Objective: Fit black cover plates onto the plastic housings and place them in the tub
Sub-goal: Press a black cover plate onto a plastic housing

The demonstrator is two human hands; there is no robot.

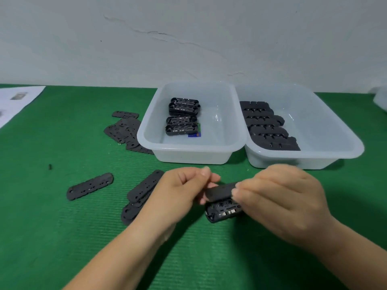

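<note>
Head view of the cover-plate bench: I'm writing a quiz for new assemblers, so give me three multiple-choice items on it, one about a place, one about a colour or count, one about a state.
1. Where does the single loose cover plate lie?
A. On the green mat, left of the hands
B. In the left tub
C. On the paper sheet

2. What colour is the mat?
A. Blue
B. Green
C. Grey

3. What is the state of the housing in the hands?
A. Closed and in a tub
B. Open-faced, a plate held tilted over it
C. Lying untouched on the mat

Answers:
1 A, it rests alone on the mat.
2 B, the ribbed surface is green.
3 B, the left hand and right hand pinch the plate above the exposed interior.
</note>
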